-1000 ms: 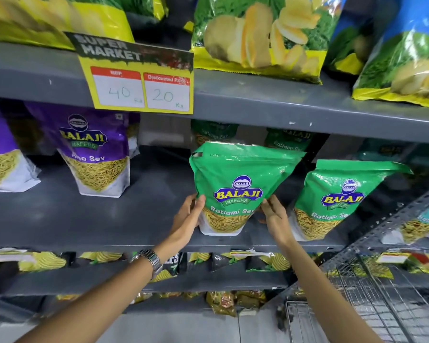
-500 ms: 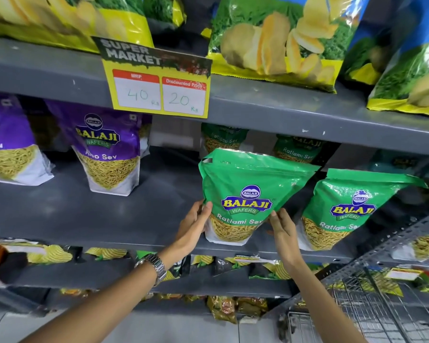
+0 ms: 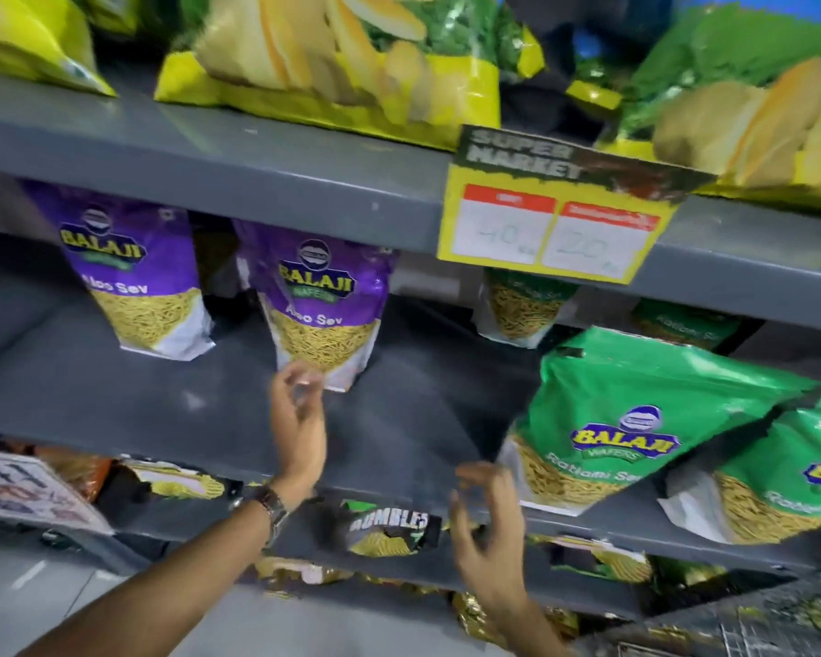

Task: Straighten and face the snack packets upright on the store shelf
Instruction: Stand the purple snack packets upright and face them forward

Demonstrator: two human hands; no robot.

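Note:
Two purple Aloo Sev packets stand on the grey middle shelf (image 3: 171,410): one at the left (image 3: 133,282), one nearer the middle (image 3: 325,305). My left hand (image 3: 299,429) reaches up just below the middle purple packet, fingers apart, holding nothing; whether the fingertips touch the packet's bottom edge is blurred. A green Ratlami Sev packet (image 3: 636,419) stands at the shelf's front right, leaning a little to the right, with a second green packet (image 3: 787,471) beside it. My right hand (image 3: 487,519) hovers empty at the shelf's front edge, left of the green packet.
Large yellow-green chip bags (image 3: 333,54) fill the upper shelf. A yellow price tag (image 3: 555,220) hangs from its front lip. More green packets (image 3: 522,305) sit at the back. Small packets (image 3: 385,528) lie on the lower shelf. A wire basket corner shows at bottom right.
Both hands have let go of the green Ratlami Sev packet. The view has swung left, and my left hand has moved over to the purple Aloo Sev packet.

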